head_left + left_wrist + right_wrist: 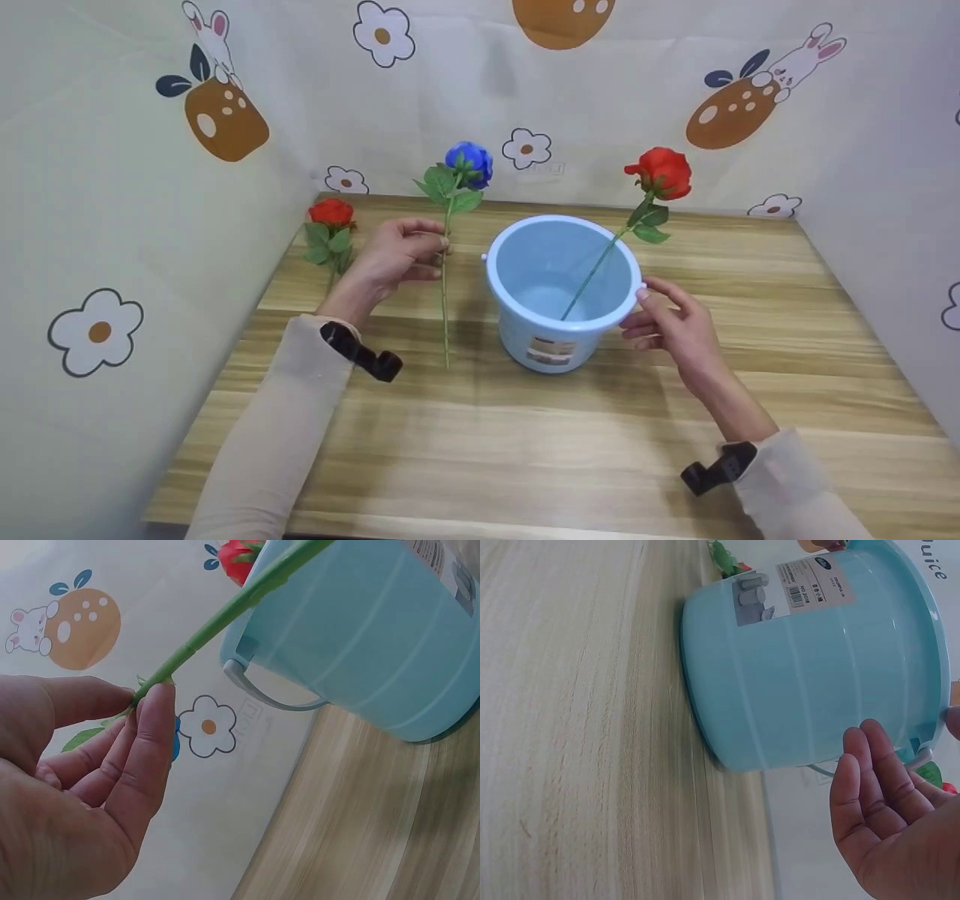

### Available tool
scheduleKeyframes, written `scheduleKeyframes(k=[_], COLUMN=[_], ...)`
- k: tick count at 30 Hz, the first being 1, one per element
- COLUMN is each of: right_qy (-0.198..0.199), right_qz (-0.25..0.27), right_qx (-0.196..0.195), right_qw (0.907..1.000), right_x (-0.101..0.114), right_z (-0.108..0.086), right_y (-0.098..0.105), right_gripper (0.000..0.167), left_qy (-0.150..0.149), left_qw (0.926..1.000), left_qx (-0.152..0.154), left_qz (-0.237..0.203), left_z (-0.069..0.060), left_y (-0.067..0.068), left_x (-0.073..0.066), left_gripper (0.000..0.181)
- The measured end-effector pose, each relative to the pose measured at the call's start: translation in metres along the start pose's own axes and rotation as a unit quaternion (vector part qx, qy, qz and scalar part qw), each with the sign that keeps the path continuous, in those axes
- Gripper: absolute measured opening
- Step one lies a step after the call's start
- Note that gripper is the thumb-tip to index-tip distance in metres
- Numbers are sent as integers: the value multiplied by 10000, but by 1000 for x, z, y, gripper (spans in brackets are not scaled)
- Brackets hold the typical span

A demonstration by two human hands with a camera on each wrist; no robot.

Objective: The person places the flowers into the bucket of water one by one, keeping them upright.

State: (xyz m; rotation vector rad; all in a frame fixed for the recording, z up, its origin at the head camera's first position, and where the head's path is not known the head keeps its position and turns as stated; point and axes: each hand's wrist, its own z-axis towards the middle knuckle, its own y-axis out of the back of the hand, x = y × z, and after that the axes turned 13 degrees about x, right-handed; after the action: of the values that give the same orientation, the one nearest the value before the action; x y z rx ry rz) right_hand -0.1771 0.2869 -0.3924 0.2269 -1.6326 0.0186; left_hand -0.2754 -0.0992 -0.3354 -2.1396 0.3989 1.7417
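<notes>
My left hand (405, 256) pinches the green stem of a blue artificial rose (469, 163) between thumb and fingertips. The rose stands upright left of the bucket, its bloom at the top. In the left wrist view the stem (202, 636) slants across the hand. A light blue plastic bucket (504, 300) stands on the table, with a red rose (664, 172) leaning inside it toward the right rim. My right hand (675, 322) holds the bucket's right rim, thumb on top and fingers below. In the right wrist view those fingers (870, 780) lie beside the bucket wall.
Another red rose (331, 214) lies at the table's left edge, partly hidden behind the left hand. A thin bucket handle (274, 699) hangs at the far side. Patterned cloth walls (442, 97) border the wooden table (525, 450) at the back and sides.
</notes>
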Motion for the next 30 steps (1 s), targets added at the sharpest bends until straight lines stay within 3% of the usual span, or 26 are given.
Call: scheduleKeyframes(k=[30], right_qy=[-13], right_qz=[145], right_qx=[-40], right_qw=[9999], right_x=[-1], right_z=[1], right_y=[-2], right_gripper=[55], left_qy=[-125], left_qw=[9998], left_qx=[49], left_qz=[-139], left_z=[-3], left_y=[-4], left_x=[-1], left_gripper=[32])
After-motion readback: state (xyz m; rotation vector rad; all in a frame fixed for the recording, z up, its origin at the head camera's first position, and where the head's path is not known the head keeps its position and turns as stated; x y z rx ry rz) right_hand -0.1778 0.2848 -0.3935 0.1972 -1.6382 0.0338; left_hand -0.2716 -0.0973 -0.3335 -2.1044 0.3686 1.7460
